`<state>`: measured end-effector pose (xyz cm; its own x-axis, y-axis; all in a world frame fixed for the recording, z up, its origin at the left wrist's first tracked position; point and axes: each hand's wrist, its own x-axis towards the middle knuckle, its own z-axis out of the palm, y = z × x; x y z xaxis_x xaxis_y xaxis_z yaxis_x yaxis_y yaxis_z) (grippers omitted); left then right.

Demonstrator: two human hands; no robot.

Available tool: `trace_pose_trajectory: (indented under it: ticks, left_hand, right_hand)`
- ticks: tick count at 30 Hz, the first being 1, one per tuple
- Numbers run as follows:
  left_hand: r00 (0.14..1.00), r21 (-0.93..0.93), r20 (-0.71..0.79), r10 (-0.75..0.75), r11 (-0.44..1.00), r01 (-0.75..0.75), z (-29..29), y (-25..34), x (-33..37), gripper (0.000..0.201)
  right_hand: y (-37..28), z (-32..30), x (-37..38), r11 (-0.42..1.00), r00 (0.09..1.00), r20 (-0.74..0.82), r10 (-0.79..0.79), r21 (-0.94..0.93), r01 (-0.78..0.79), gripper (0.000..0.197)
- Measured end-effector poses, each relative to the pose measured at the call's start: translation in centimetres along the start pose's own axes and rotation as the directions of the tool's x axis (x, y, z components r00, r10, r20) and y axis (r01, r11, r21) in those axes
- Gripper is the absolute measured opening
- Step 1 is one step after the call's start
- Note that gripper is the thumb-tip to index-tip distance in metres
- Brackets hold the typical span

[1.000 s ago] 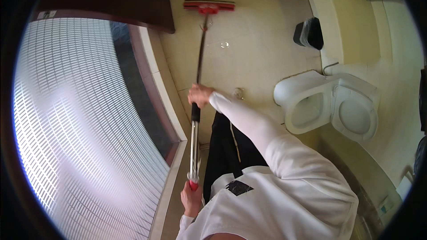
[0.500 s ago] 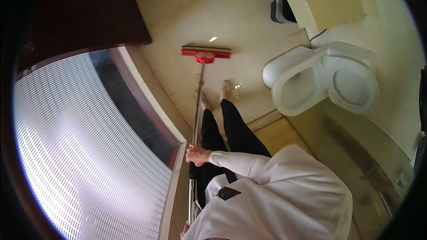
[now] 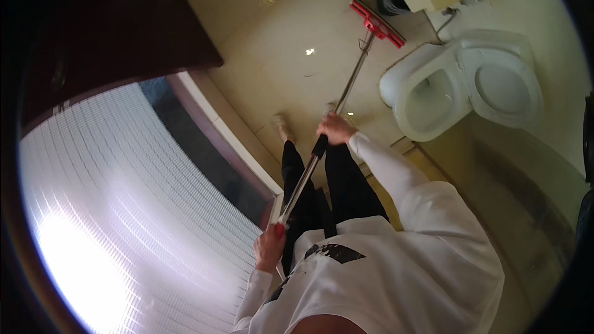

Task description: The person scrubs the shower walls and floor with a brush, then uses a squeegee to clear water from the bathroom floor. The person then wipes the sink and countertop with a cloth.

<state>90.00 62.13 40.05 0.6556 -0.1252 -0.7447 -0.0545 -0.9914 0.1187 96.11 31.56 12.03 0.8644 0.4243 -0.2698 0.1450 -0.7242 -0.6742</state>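
Red mop head [image 3: 376, 23] on the floor [image 3: 260, 55], upper right, just beside the dark bin [image 3: 390, 0] and near the toilet [image 3: 424, 108] base. Half a second ago we had it mid-floor, further left and nearer our feet; we've swung it right and outward. Steel pole [image 3: 352, 77] now slants lower left to upper right; it ran almost straight up the view before.

Right hand [image 3: 337, 128]: closed around the pole, just past the black sleeve [image 3: 319, 146] toward the head. Left hand [image 3: 268, 248]: wrapped around the pole's near end at the red collar [image 3: 279, 230]. We see it clearly now; it was mostly cut off at the lower edge.

Left foot [image 3: 283, 128] stands clear of the pole; the pole partly covers the other. Toilet lid [image 3: 507, 86] is up, same as earlier. Our view has turned slightly, so the dark red panel [image 3: 124, 37] and bright ribbed screen [image 3: 124, 198] on the left sit differently.
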Motion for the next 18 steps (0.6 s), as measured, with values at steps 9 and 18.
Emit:
trace_pose_trajectory:
  ticks: [9, 18]
  left_hand:
    - [0.993, 0.179, 0.113, -0.044, 0.984, 0.023, -9.2, -3.7, 2.4, 0.022]
    - [0.966, 0.5, -0.173, 0.191, 0.862, -0.081, -30.3, -9.6, 7.3, 0.036]
  right_hand:
    - [-5.4, 1.2, 4.2, 0.987, 0.973, -0.215, 0.09, 0.154, -0.057, 0.007]
    - [-17.8, 2.7, 16.4, 0.898, 0.755, -0.524, 0.395, 0.393, -0.197, 0.014]
